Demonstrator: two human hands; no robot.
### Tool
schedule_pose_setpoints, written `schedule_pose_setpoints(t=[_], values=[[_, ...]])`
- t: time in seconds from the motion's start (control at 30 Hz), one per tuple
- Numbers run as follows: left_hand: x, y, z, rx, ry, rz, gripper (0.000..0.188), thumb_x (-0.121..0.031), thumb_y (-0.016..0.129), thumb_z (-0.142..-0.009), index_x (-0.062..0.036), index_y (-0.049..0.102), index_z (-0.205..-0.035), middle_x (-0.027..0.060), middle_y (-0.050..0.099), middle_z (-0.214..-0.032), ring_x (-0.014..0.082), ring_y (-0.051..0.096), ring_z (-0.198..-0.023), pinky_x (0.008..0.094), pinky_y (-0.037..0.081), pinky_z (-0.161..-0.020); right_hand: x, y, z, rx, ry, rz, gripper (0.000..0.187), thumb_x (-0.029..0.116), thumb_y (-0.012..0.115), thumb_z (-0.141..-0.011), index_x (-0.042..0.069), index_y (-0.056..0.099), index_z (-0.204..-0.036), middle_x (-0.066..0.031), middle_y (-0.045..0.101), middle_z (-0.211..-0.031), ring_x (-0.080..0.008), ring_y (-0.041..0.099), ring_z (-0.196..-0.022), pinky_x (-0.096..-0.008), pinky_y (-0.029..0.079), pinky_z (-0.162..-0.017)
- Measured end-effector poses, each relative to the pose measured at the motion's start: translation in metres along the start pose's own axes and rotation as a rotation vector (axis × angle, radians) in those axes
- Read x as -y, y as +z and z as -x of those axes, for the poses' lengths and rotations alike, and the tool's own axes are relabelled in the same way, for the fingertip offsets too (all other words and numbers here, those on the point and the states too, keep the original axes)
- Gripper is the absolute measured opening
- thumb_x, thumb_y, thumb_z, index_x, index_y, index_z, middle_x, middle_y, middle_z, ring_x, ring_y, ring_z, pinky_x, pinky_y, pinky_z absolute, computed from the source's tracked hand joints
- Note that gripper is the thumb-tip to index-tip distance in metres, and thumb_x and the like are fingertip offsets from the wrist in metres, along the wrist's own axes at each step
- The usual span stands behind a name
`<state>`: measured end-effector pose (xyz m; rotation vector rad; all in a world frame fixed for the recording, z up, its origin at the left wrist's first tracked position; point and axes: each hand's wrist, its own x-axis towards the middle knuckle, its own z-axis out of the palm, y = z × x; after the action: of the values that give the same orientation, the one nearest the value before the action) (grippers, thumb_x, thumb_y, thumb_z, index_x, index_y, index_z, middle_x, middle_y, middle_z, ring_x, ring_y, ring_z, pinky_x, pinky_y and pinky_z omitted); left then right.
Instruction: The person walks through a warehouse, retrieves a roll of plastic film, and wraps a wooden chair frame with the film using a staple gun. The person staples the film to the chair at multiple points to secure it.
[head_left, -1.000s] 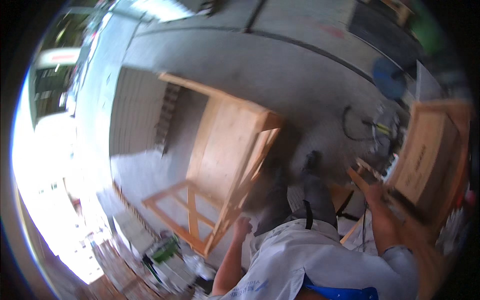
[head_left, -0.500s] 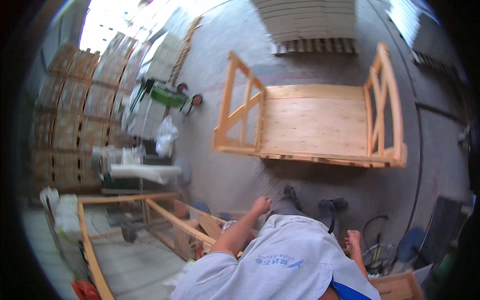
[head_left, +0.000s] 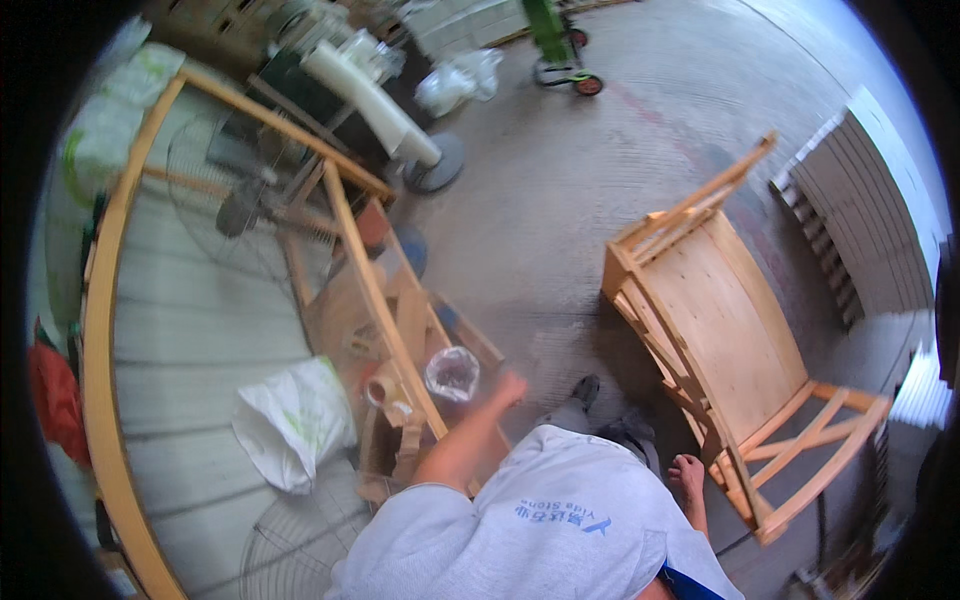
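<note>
My left hand [head_left: 512,388] hangs in front of me at the left, smeared by motion, so its fingers are hard to read; nothing shows in it. Close beside it is a round container [head_left: 452,374] lined with clear plastic. Low at my right side, my right hand [head_left: 687,470] hangs with its fingers loosely bent and slightly apart, holding nothing I can see. To its right stands a wooden crate [head_left: 725,315] with a plywood base and cross-braced end frames. Neither hand touches it.
At the left stands a wooden frame [head_left: 112,320], with a wire fan [head_left: 240,208] and a white sack [head_left: 297,425] within it. A tape roll [head_left: 383,388] lies near the container. Farther off are a green trolley [head_left: 548,35], a white roll [head_left: 372,105] and stacked slabs [head_left: 865,215].
My view has turned left, so the crate now appears at the right and the wooden frame fills more of the left. Both hands still hang at my sides.
</note>
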<state>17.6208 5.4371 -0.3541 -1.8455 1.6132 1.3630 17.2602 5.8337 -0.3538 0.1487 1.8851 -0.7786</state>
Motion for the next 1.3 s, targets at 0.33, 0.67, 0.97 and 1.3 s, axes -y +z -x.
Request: schedule_pose_setpoints(t=[0.33, 0.67, 0.97, 1.3], values=[[0.130, 0.046, -0.031, -0.214, -0.247, 0.549, 0.031, -0.034, 0.052, -0.093, -0.0043, 0.061, -0.091, 0.0093, 0.064, -0.069, 0.0197, 0.055, -0.044, 0.0355, 0.043, -0.039, 0.220, 0.091, -0.048, 0.324, -0.262, 0.365, 0.042, 0.023, 0.062, -0.089, -0.006, 0.058, -0.120, -0.0124, 0.066, -0.086, -0.0166, 0.065, -0.069, -0.0280, 0.052, -0.059], [0.167, -0.160, -0.039, -0.937, -0.478, 0.241, 0.043, -0.037, 0.051, -0.088, 0.0015, 0.069, -0.095, 0.0262, 0.067, -0.094, 0.0458, 0.063, -0.094, 0.0502, 0.049, -0.084, 0.370, 0.216, -0.028, 0.514, -0.447, 0.623, 0.043, 0.022, 0.060, -0.091, -0.007, 0.057, -0.122, -0.0139, 0.068, -0.102, -0.0175, 0.068, -0.081, -0.0289, 0.053, -0.067], [0.220, -0.299, -0.131, -0.713, -0.789, -0.122, 0.038, -0.035, 0.056, -0.087, -0.0039, 0.072, -0.103, 0.0178, 0.069, -0.104, 0.0309, 0.067, -0.097, 0.0440, 0.051, -0.087, 0.457, 0.359, -0.007, 0.446, -0.423, 0.761, 0.037, 0.020, 0.061, -0.090, -0.007, 0.061, -0.115, -0.0114, 0.068, -0.095, -0.0163, 0.066, -0.079, -0.0297, 0.054, -0.071], [0.257, -0.338, -0.158, -0.584, -1.017, 0.326, 0.038, -0.029, 0.060, -0.082, 0.0061, 0.071, -0.091, 0.0258, 0.064, -0.114, 0.0368, 0.065, -0.101, 0.0501, 0.052, -0.083, 0.553, 0.465, -0.012, 0.422, -0.404, 0.805, 0.041, 0.022, 0.060, -0.089, -0.006, 0.060, -0.119, -0.0113, 0.069, -0.091, -0.0159, 0.066, -0.078, -0.0295, 0.053, -0.067]])
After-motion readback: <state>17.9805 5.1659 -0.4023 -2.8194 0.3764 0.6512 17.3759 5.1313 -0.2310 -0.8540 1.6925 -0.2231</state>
